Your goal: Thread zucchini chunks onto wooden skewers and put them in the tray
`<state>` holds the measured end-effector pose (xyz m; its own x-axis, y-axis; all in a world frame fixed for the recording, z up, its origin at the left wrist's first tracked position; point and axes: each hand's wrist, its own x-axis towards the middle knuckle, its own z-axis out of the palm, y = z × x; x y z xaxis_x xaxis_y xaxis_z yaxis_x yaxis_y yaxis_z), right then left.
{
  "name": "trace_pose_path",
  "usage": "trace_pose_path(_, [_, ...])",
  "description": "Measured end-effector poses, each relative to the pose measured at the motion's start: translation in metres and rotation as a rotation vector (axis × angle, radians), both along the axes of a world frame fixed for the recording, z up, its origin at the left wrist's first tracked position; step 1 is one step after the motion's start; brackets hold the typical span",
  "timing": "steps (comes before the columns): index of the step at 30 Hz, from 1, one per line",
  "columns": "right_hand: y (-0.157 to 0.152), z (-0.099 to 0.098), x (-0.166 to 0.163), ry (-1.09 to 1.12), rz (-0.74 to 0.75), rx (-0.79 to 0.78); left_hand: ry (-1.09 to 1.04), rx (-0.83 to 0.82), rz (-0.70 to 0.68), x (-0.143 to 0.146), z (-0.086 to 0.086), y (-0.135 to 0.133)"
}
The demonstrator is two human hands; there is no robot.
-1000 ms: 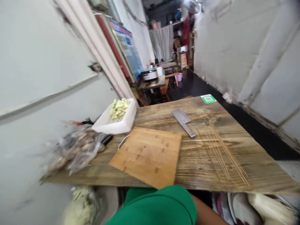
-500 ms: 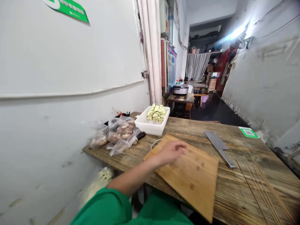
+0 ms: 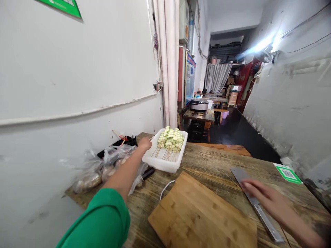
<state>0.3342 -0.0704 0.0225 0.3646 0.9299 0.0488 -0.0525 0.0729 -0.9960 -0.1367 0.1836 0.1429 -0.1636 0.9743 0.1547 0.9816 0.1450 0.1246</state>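
Note:
My left hand (image 3: 145, 144) is closed at the left rim of a white plastic tray (image 3: 165, 166), and its fingertips are partly hidden. Inside the tray lie several skewers of sliced pale-green vegetable (image 3: 170, 139), their sticks pointing toward me. My right hand (image 3: 261, 194), somewhat blurred, is above the cleaver (image 3: 263, 217), with fingers loosely bent and nothing visible in them. It covers part of the blade and handle. Between my hands lies a wooden cutting board (image 3: 204, 213) with a white loop at its far-left edge.
Clear plastic bags with brownish contents (image 3: 111, 168) and a dark, long object (image 3: 148, 173) lie left of the tray. A black container (image 3: 103, 151) sits behind the bags. A green QR-code card (image 3: 288, 173) lies at the right edge. Another table (image 3: 199, 116) stands farther back.
My left hand has gone from over the cutting board to the tray's left rim. My right hand has come into view above the cleaver. The view has shifted, putting the table lower.

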Motion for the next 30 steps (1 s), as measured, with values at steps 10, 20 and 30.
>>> trace_pose_path(10, [0.233, 0.077, -0.184, -0.271, 0.376, -0.448, 0.021, -0.095, 0.031, -0.012, -0.03, 0.044])
trace_pose_path(20, [0.277, 0.073, -0.213, -0.629, 0.389, -0.576, 0.002, -0.228, 0.037, -0.02, -0.021, 0.067])
trace_pose_path(30, [0.277, 0.086, -0.206, -0.813, 0.314, -0.533, -0.093, -0.211, 0.085, -0.01, -0.011, 0.05])
